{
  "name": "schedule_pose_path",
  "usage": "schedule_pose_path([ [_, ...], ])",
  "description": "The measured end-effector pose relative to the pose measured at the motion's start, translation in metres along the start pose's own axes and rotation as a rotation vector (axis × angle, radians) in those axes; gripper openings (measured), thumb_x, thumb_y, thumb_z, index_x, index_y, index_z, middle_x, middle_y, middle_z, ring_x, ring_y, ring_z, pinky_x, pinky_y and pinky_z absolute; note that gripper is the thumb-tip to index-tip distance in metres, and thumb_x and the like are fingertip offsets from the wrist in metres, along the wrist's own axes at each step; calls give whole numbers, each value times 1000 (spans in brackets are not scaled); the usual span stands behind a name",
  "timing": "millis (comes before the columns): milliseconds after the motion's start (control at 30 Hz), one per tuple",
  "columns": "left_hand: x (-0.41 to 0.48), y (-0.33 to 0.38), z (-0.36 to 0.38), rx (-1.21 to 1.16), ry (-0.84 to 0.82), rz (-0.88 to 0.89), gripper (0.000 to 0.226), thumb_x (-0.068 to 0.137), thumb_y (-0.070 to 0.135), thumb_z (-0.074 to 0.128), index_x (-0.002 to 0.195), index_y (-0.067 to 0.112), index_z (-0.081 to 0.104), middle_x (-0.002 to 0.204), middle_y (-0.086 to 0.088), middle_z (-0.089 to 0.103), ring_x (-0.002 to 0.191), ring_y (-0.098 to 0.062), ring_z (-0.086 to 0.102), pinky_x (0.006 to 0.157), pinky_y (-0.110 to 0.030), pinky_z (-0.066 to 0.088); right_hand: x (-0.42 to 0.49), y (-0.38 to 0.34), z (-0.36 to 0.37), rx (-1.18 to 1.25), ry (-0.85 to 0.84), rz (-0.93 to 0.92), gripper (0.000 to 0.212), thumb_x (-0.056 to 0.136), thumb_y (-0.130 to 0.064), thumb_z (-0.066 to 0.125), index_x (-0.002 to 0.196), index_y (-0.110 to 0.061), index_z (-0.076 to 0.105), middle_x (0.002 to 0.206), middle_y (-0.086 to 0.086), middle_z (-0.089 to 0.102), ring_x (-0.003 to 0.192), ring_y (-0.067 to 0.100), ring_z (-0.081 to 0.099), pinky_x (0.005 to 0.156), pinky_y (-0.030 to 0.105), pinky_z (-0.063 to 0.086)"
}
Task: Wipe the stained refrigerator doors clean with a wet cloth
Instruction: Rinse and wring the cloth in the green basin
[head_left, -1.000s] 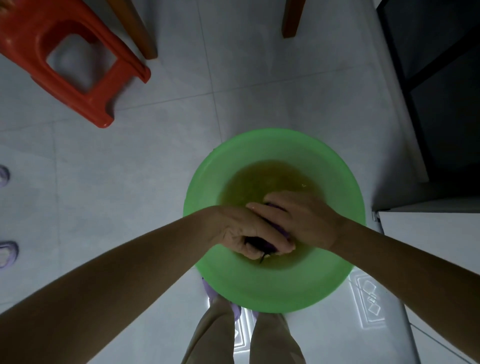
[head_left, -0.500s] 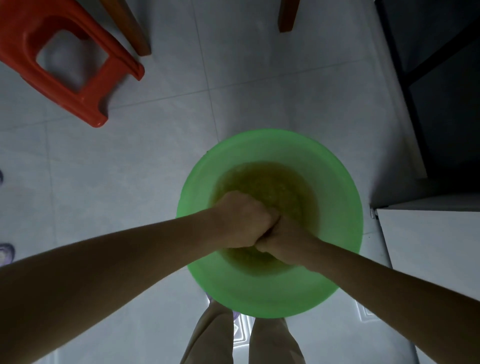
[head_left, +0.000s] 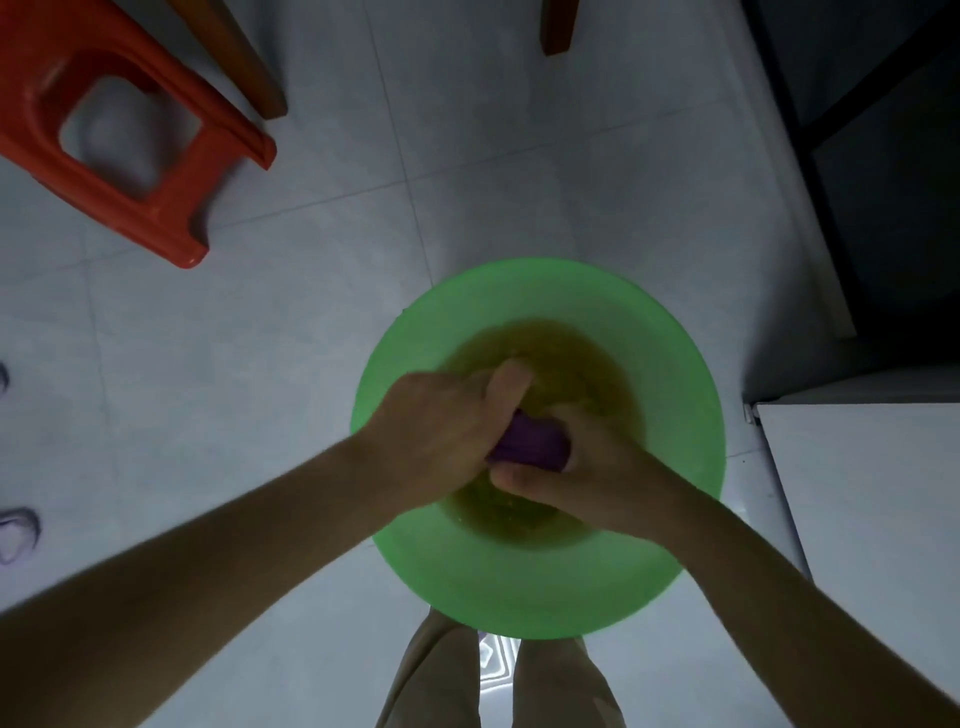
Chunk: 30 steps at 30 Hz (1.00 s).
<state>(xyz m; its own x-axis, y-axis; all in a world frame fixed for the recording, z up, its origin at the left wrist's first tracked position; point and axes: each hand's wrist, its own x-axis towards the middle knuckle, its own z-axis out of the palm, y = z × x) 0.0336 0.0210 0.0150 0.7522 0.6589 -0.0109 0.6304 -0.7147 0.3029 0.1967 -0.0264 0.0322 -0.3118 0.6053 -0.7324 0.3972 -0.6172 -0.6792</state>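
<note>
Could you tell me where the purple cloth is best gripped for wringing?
Probably at its two ends, one hand from each side: the cloth is bunched into a short roll over the basin, and the left hand and right hand grip opposite ends.

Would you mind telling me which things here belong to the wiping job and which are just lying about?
Job: purple cloth, gripped by left hand and right hand; green basin holding murky water.
Lying about: orange stool; wooden legs; slipper at left edge.
</note>
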Motion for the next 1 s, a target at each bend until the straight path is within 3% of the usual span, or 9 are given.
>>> schedule_pose_path([
  [67, -15, 12, 13, -336, -304, -521, 45, 83, 33, 67, 109, 16, 34, 82, 2, 58, 69, -20, 64, 54, -31, 51, 9, 23, -3, 45, 262, 79, 61, 58, -52, 75, 104, -15, 56, 85, -2, 63, 75, 10, 60, 58, 22, 44],
  [133, -28, 20, 28, -738, -379, -819, 62, 65, 33, 84, 104, 19, 36, 87, 4, 56, 72, -12, 59, 54, -21, 47, 9, 34, 7, 381, 190, 135, 55, 60, -42, 71, 106, -14, 58, 97, 1, 67, 85, 9, 63, 66, 19, 49],
  [267, -37, 34, 24, -1079, -270, -865, 50, 59, 29, 88, 92, 24, 52, 85, 1, 60, 71, -11, 59, 59, -25, 52, 2, 40, 27, 685, 305, 1, 17, 79, -5, 67, 94, -8, 61, 83, 7, 71, 73, 15, 68, 69, 26, 57],
  [400, -46, 35, 5, -1150, -96, -920, 7, 69, 31, 70, 72, 37, 71, 80, -9, 71, 72, -13, 63, 76, -39, 53, -8, 26, 27, 935, 357, -49, 20, 80, 7, 59, 85, -12, 53, 76, 5, 65, 62, 12, 63, 55, 22, 51],
  [567, -57, 25, -23, -908, 89, -893, 31, 95, 11, 50, 123, 22, 57, 82, -4, 66, 68, -5, 60, 65, -14, 44, -31, 13, 20, 197, 346, -120, 36, 74, 4, 64, 94, -23, 53, 84, -1, 63, 60, 2, 58, 54, 16, 46],
  [700, -69, 24, -39, -1010, -56, -715, 38, 80, 34, 69, 111, 36, 47, 84, 7, 54, 61, 2, 56, 57, -9, 41, -36, 3, 18, 265, 488, -146, 14, 82, -13, 68, 88, -23, 61, 82, -2, 67, 72, 13, 65, 57, 15, 49],
  [800, -89, 17, -39, -533, -141, -543, 48, 67, 56, 64, 107, 41, 42, 95, 15, 46, 71, -4, 55, 61, -17, 42, -37, 1, 14, 360, 333, -89, 31, 68, -27, 79, 93, -20, 64, 83, -1, 69, 74, 15, 67, 59, 21, 51],
  [900, -101, 2, -42, -407, -84, -574, 43, 72, 55, 34, 98, 29, 57, 113, 14, 54, 85, -12, 61, 69, -25, 45, -32, 6, 22, 68, 276, -88, 25, 75, -12, 76, 94, -23, 63, 80, -6, 67, 72, 12, 65, 57, 15, 47],
  [1000, -111, -9, -40, -486, -72, -681, 38, 76, 39, 36, 75, 13, 64, 114, 10, 61, 89, -9, 59, 67, -20, 38, -25, 2, 37, -315, 576, -174, 17, 83, -35, 66, 89, -19, 69, 78, -6, 65, 74, 15, 61, 61, 12, 42],
])
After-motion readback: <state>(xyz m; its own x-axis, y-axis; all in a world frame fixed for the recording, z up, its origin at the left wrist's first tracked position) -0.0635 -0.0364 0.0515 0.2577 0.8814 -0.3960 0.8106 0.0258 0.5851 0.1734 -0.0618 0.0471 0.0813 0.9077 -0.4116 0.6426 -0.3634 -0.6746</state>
